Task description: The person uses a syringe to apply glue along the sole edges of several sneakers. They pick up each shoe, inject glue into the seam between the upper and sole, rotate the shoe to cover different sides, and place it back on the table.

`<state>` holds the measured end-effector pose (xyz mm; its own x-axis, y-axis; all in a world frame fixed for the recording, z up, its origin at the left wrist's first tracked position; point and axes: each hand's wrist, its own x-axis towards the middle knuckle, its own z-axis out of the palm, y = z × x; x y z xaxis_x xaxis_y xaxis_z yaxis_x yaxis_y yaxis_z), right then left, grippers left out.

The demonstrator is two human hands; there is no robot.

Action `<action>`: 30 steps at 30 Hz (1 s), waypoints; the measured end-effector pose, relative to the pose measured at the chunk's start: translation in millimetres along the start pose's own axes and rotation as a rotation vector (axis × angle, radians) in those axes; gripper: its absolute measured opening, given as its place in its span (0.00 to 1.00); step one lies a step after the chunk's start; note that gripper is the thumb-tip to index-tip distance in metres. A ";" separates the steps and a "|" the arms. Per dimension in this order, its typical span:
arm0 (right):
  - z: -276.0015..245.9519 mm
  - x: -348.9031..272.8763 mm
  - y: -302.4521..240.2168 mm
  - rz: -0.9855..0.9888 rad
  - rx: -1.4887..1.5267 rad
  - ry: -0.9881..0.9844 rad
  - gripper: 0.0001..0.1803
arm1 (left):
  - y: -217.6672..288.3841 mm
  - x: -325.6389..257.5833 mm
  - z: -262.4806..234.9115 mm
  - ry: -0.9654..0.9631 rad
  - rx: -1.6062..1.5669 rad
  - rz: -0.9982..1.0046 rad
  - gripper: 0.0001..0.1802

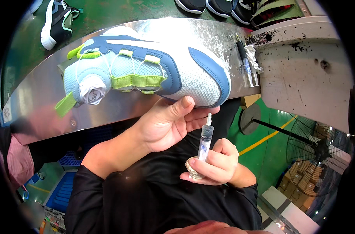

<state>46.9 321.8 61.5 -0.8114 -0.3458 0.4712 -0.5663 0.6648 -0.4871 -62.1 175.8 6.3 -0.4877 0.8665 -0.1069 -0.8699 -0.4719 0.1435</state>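
Observation:
A white, blue and lime-green sneaker lies over the metal worktop, its toe to the right. Thin cords run across its upper to a white round dial. My left hand grips the sneaker's toe end from the near side, thumb up by the toe edge and fingers partly hidden beneath. Just below the toe, my right hand holds a clear syringe nearly upright, its pale tip pointing up toward the shoe, apart from it. A crumpled whitish wad sits between my right fingers at the syringe's lower end.
More syringes and a crumpled white tissue lie at the metal worktop's right end, beside a stained pale panel. Black sneakers stand at the back; another sneaker lies far left. A fan stands at right.

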 end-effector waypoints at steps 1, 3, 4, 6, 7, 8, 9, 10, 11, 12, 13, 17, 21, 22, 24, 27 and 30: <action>-0.1 2.0 -0.4 -0.007 0.005 -0.011 0.17 | 0.2 -0.5 -1.5 0.005 -0.002 -0.003 0.27; -5.8 4.6 -3.0 -0.028 0.026 0.006 0.18 | 0.1 -0.6 -4.9 0.018 -0.006 -0.003 0.26; -7.0 2.9 -4.4 -0.044 0.010 0.078 0.19 | 4.7 -3.1 -5.8 0.022 -0.008 -0.027 0.25; -19.7 -8.3 -7.7 0.004 -0.020 0.113 0.23 | 2.5 -15.7 -15.9 0.030 -0.044 -0.090 0.26; -27.9 -15.4 -2.0 0.066 -0.056 0.063 0.25 | -1.2 -26.1 -24.6 0.020 -0.056 -0.125 0.26; -25.6 -21.5 9.8 0.126 -0.053 0.074 0.27 | -4.0 -40.2 -30.9 0.021 -0.072 -0.098 0.25; -19.3 -26.6 21.2 0.188 -0.047 0.082 0.29 | -6.0 -55.4 -36.7 0.023 -0.088 -0.073 0.23; -12.5 -28.2 33.8 0.256 0.006 0.097 0.30 | -8.3 -71.6 -46.6 0.141 -0.072 -0.137 0.26; -6.2 -30.1 46.9 0.325 0.050 0.104 0.30 | -4.7 -79.3 -43.2 0.187 -0.093 -0.168 0.25; 0.8 -37.7 58.5 0.411 0.148 0.128 0.32 | -6.4 -84.0 -51.7 0.170 -0.066 -0.161 0.25; 4.9 -39.2 68.9 0.438 0.195 0.141 0.34 | -6.1 -86.2 -56.6 0.150 -0.039 -0.146 0.24; 16.3 -32.9 78.2 0.744 0.554 0.298 0.42 | -6.0 -87.6 -60.6 0.102 -0.018 -0.133 0.23; 9.8 -37.8 79.0 0.797 0.659 0.244 0.45 | -2.9 -89.4 -63.0 0.094 0.012 -0.233 0.22; 9.0 -39.5 78.1 0.784 0.652 0.223 0.45 | -1.9 -87.9 -62.5 0.065 0.005 -0.231 0.22; 10.4 -34.8 78.0 0.802 0.634 0.248 0.45 | -3.1 -88.2 -65.9 0.041 -0.014 -0.254 0.22; 13.5 -24.3 74.3 0.800 0.618 0.242 0.44 | -3.3 -93.2 -70.0 0.045 -0.013 -0.283 0.22; 16.0 -19.3 64.9 0.715 0.545 0.194 0.41 | -1.8 -96.3 -67.3 0.053 0.018 -0.215 0.20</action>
<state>23.5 361.0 9.0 -0.9840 0.1776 0.0152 0.0314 0.2569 -0.9659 -18.5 82.3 -49.9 -0.2947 0.9368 -0.1887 -0.9531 -0.2738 0.1293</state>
